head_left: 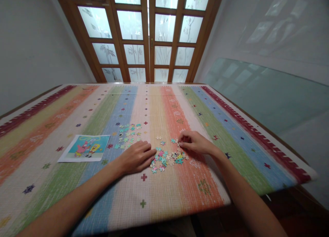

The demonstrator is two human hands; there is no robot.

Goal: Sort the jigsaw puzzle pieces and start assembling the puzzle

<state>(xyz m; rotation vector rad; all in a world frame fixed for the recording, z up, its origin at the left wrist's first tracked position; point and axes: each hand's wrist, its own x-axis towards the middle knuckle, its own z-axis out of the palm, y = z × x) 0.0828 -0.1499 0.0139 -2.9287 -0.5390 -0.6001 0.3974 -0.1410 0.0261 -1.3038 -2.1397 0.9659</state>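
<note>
A loose heap of jigsaw puzzle pieces (164,157) lies on the striped tablecloth between my two hands, some coloured side up and some showing plain backs. My left hand (137,157) rests palm down at the heap's left edge, its fingers stretched toward the pieces and holding nothing that I can see. On the right side, my right hand (196,142) is closed in a pinch at a small puzzle piece (177,141), partly hidden by the fingertips. Beyond my left hand, several puzzle pieces (128,134) are laid out in loose rows.
A printed cartoon picture (88,148) lies flat left of the rows. The striped tablecloth (144,196) covers the table, whose front edge runs close to me. At the far end stand wooden glass-paned doors (149,45), with a glass panel (269,96) along the right.
</note>
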